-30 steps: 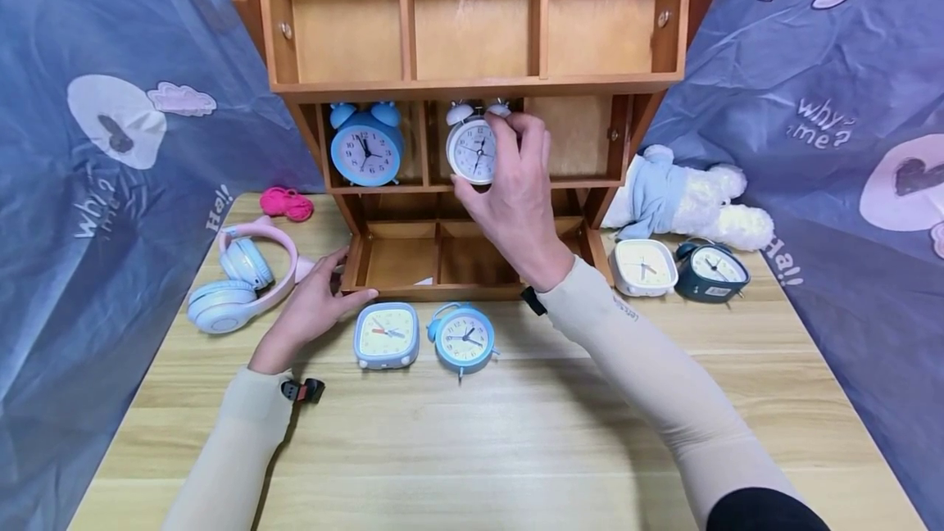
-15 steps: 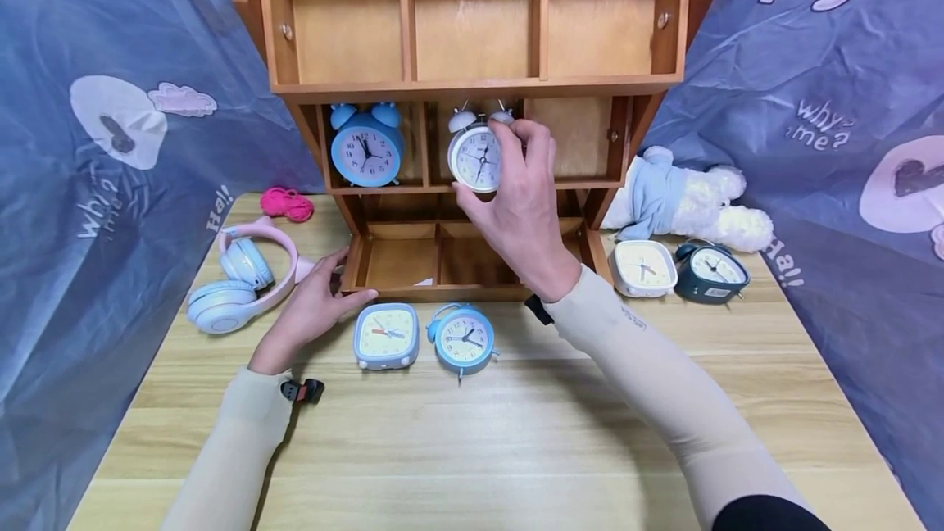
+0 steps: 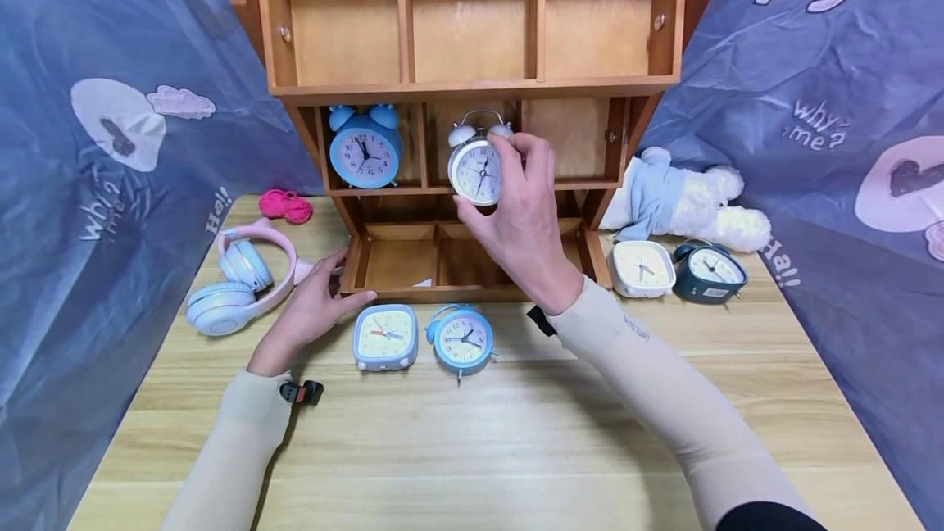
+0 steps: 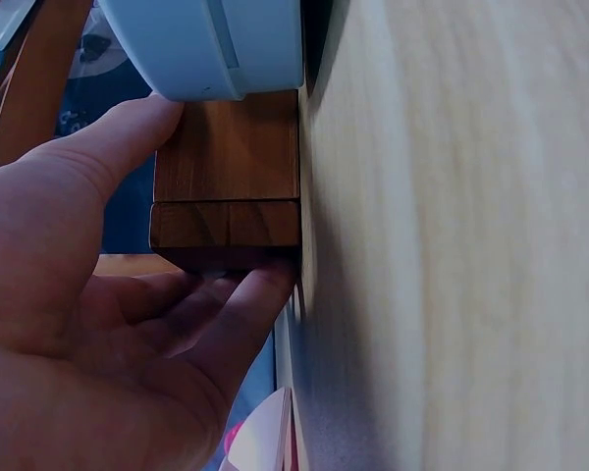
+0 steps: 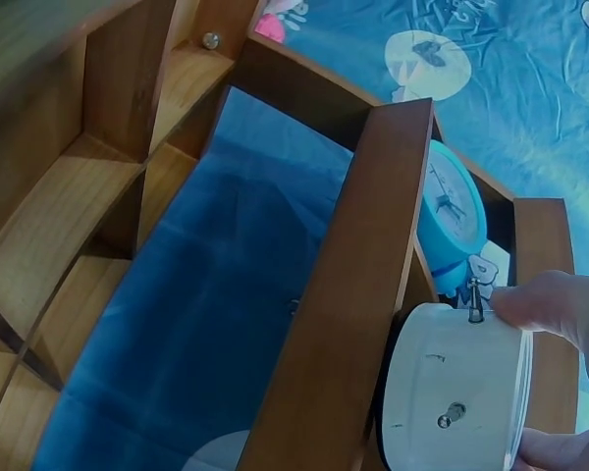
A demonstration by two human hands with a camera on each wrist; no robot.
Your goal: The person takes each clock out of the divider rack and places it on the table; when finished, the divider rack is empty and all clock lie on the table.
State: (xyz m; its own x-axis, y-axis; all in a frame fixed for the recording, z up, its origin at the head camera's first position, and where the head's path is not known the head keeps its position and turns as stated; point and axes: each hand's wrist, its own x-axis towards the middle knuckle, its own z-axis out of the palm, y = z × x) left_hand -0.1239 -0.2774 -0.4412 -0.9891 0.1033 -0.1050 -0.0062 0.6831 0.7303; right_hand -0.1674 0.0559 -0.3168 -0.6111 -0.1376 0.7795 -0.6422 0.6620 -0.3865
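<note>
My right hand pinches a white twin-bell alarm clock by its right side, thumb low and fingers near the bell. The clock is at the front of the middle row's centre compartment, dial facing me; in the right wrist view its white casing is close to a wooden board. My left hand grips the lower left corner of the wooden shelf, thumb in front and fingers round the outer side. A blue twin-bell alarm clock stands in the compartment to the left.
On the table before the shelf are a pale-blue square clock and a blue round alarm clock. Headphones and pink yarn lie left. A white square clock, dark green clock and plush toy are right.
The white alarm clock has moved down and outward with my right hand, and its top handle now shows below the upper shelf. My left hand has kept its hold on the corner.
</note>
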